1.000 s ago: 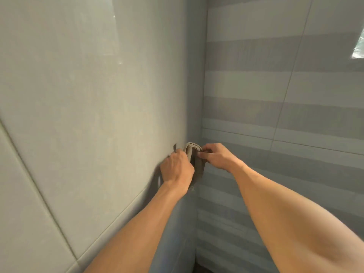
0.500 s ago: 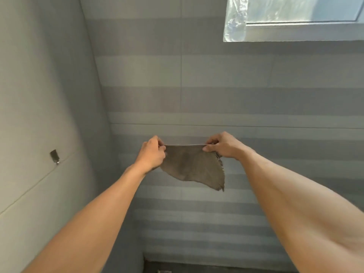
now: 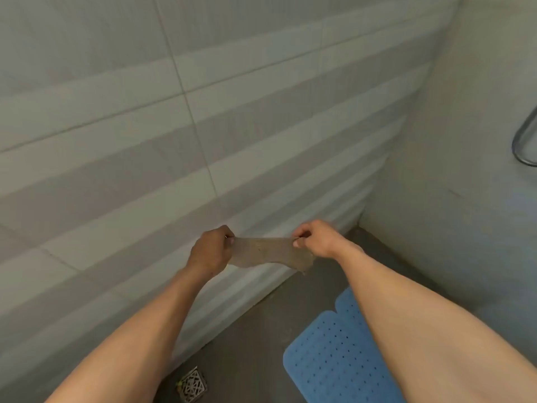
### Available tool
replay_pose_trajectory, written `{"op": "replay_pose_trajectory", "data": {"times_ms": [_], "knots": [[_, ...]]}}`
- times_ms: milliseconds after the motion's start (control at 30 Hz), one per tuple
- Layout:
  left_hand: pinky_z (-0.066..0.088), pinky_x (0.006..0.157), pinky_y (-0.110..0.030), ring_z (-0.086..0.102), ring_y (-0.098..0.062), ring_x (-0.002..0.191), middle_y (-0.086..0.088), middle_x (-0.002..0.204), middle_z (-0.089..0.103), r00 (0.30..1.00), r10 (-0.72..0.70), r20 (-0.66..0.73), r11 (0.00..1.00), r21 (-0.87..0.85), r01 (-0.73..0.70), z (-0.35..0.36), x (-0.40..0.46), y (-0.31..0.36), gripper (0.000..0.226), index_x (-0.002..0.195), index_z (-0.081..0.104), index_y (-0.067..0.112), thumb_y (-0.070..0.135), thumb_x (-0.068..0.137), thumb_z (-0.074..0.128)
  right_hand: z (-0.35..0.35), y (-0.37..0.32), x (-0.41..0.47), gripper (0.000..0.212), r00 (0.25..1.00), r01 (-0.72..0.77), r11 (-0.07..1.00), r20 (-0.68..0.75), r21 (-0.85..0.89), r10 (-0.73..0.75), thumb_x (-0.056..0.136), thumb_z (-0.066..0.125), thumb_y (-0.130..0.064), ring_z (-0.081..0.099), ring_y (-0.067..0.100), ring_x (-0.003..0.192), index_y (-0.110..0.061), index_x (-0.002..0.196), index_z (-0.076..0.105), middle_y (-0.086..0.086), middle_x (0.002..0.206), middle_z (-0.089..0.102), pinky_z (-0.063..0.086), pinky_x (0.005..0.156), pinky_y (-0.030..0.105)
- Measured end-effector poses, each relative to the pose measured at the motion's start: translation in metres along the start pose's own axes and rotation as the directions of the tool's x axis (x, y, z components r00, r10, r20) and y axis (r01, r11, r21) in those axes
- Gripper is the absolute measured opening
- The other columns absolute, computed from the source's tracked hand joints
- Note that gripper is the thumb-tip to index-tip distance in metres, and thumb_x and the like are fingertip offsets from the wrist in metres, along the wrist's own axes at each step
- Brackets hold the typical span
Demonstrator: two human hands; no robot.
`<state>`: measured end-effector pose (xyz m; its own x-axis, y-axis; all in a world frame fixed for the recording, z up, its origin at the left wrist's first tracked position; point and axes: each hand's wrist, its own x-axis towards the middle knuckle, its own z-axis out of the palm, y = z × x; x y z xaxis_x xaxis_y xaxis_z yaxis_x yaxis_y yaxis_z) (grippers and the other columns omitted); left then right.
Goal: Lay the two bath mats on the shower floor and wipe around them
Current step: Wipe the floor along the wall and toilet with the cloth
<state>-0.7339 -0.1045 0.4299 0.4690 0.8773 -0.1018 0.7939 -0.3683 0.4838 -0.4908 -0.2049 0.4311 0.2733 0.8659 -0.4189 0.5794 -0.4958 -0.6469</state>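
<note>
A small grey-brown cloth (image 3: 268, 253) hangs stretched between my two hands in front of the striped tiled wall. My left hand (image 3: 210, 250) pinches its left top corner and my right hand (image 3: 316, 238) pinches its right top corner. Below on the dark shower floor (image 3: 252, 344) lies a blue perforated bath mat (image 3: 334, 359), flat, with a second blue mat (image 3: 347, 303) touching its far end. My right forearm covers much of both mats.
A square metal floor drain (image 3: 192, 385) sits near the wall at the bottom. The striped wall (image 3: 174, 141) meets a plain wall (image 3: 465, 170) in the corner at right. A chrome hose loop (image 3: 524, 144) hangs at the right edge.
The cloth came off a wall hook and was spread between both hands. My view has since tipped down from the window wall to the floor, mats and drain.
</note>
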Motion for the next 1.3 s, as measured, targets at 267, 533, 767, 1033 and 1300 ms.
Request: {"op": "replay_pose_trajectory", "data": {"times_ms": [267, 533, 767, 1033, 1300], "knots": [[0.051, 0.076, -0.038, 0.059, -0.024, 0.088, -0.004, 0.098, 0.064, 0.970, 0.101, 0.220, 0.990, 0.076, -0.121, 0.192, 0.067, -0.045, 0.020, 0.100, 0.062, 0.017, 0.017, 0.099, 0.042, 0.114, 0.166, 0.058, 0.019, 0.964, -0.238, 0.955, -0.073, 0.180, 0.254, 0.093, 0.065, -0.025, 0.060, 0.017, 0.101, -0.019, 0.110, 0.071, 0.003, 0.109, 0.071, 0.040, 0.084, 0.021], [0.052, 0.078, -0.043, 0.060, -0.033, 0.091, -0.012, 0.102, 0.062, 0.950, 0.031, 0.310, 0.930, 0.339, -0.141, 0.413, 0.097, -0.176, 0.018, 0.104, 0.058, 0.011, 0.014, 0.094, 0.044, 0.313, 0.322, 0.155, 0.013, 0.957, -0.289, 0.919, 0.079, 0.269, 0.278, 0.092, 0.060, -0.020, 0.062, 0.017, 0.086, -0.018, 0.102, 0.068, 0.000, 0.093, 0.067, 0.050, 0.078, 0.030], [0.044, 0.088, -0.035, 0.058, -0.028, 0.108, -0.010, 0.119, 0.056, 0.846, 0.053, 0.531, 0.613, 0.651, -0.447, 0.581, 0.137, -0.282, 0.026, 0.120, 0.052, 0.014, 0.018, 0.096, 0.043, 0.477, 0.433, 0.237, 0.011, 0.923, -0.354, 0.881, 0.268, 0.313, 0.275, 0.093, 0.058, -0.018, 0.069, 0.028, 0.097, -0.015, 0.097, 0.068, 0.009, 0.099, 0.070, 0.058, 0.087, 0.041], [0.043, 0.092, -0.042, 0.055, -0.035, 0.112, -0.017, 0.126, 0.056, 0.863, 0.320, 0.391, 0.646, 0.576, -0.500, 0.759, 0.203, -0.317, 0.035, 0.124, 0.057, 0.009, 0.007, 0.090, 0.051, 0.545, 0.552, 0.329, 0.031, 0.914, -0.394, 0.915, -0.137, -0.083, 0.382, 0.091, 0.050, -0.019, 0.061, 0.033, 0.111, -0.010, 0.119, 0.060, 0.013, 0.119, 0.062, 0.050, 0.091, 0.040], [0.040, 0.107, -0.048, 0.051, -0.038, 0.124, -0.023, 0.135, 0.053, 0.779, 0.593, 0.204, 0.720, 0.299, -0.627, 0.813, 0.182, -0.392, 0.049, 0.131, 0.053, -0.002, 0.029, 0.097, 0.037, 0.650, 0.534, 0.344, 0.047, 0.761, -0.151, 0.981, -0.648, -0.121, 0.037, 0.081, 0.036, -0.017, 0.065, 0.034, 0.104, -0.001, 0.115, 0.065, 0.017, 0.119, 0.064, 0.053, 0.091, 0.041]]}}
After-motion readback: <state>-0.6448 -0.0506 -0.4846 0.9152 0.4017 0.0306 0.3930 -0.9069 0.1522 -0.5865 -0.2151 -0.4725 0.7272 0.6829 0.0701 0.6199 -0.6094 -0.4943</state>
